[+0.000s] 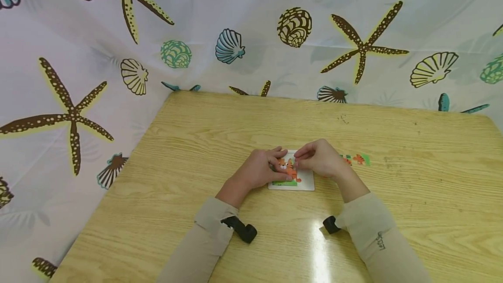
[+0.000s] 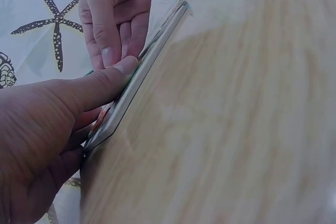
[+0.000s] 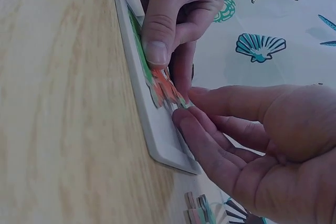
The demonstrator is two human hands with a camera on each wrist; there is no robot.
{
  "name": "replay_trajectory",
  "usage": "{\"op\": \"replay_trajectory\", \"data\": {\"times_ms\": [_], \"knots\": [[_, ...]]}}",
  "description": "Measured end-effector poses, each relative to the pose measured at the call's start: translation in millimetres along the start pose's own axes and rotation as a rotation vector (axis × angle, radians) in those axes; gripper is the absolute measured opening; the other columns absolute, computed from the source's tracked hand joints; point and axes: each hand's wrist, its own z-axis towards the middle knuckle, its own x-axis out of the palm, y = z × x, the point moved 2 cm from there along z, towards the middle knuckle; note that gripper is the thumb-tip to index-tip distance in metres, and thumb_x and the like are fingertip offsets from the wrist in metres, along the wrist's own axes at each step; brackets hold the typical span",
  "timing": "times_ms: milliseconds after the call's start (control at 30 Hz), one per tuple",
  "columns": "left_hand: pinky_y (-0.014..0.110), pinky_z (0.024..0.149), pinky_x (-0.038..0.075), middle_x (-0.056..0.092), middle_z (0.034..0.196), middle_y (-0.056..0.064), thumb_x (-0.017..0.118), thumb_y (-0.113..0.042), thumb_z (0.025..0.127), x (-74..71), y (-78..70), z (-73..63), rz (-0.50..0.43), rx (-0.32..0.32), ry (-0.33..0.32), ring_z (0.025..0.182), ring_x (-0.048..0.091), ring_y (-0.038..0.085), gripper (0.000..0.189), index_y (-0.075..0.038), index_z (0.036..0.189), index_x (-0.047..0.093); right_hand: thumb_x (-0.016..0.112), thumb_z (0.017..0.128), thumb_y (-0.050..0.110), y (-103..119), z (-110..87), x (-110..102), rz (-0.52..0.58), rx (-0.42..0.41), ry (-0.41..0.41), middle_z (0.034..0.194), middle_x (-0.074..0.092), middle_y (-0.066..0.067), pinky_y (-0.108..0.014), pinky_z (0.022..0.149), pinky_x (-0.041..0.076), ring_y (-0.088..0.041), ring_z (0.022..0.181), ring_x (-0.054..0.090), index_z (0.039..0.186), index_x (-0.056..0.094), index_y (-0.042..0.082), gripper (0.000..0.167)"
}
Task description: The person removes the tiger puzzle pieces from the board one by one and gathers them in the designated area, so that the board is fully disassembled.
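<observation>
A white puzzle board (image 1: 306, 182) lies on the table, its left part covered by joined jigsaw pieces (image 1: 291, 172) that show an orange tiger on green. My left hand (image 1: 257, 170) rests over those pieces, thumb pressing near the lower edge and fingers near the upper. At their right side my right hand (image 1: 322, 159) pinches a puzzle piece (image 3: 183, 105); only a sliver of it shows between thumb and fingertips in the right wrist view. The left wrist view has the left thumb (image 2: 107, 83) lying along the board's edge.
Several loose puzzle pieces (image 1: 359, 159), orange and green, lie on the table just right of the board, partly behind the right wrist. The wooden table (image 1: 188, 143) meets a curtain (image 1: 255, 8) printed with shells and starfish at its back and left.
</observation>
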Motion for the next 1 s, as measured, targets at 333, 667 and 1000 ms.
{"op": "replay_trajectory", "data": {"times_ms": [333,667,1000], "knots": [[0.036,0.108,0.047,0.058,0.143,0.010,0.089,-0.027,0.075,1.0,2.5,0.8,-0.055,-0.014,-0.028,0.144,0.043,0.023,0.028,-0.012,0.079,0.066,0.075,0.089,0.007,1.2,-0.1,1.0,0.004,0.004,0.000,0.100,0.073,-0.013,-0.029,0.081,0.053,-0.018,0.089,0.067,0.107,0.072,-0.001,0.020],[0.037,0.109,0.046,0.060,0.142,0.008,0.089,-0.030,0.074,-0.6,3.4,1.4,-0.047,-0.021,-0.024,0.144,0.043,0.023,0.029,-0.012,0.082,0.068,0.075,0.089,0.011,2.8,0.1,1.1,-0.014,0.031,-0.022,0.099,0.071,-0.009,-0.027,0.077,0.051,-0.019,0.088,0.064,0.104,0.073,0.003,0.017],[0.037,0.109,0.046,0.058,0.142,0.008,0.089,-0.028,0.075,-0.6,1.6,0.4,-0.051,-0.010,-0.020,0.144,0.043,0.023,0.031,-0.008,0.080,0.066,0.073,0.090,0.006,4.9,-2.0,0.4,0.031,-0.003,0.013,0.103,0.070,-0.011,-0.029,0.083,0.052,-0.019,0.091,0.065,0.109,0.070,0.003,0.019]]}}
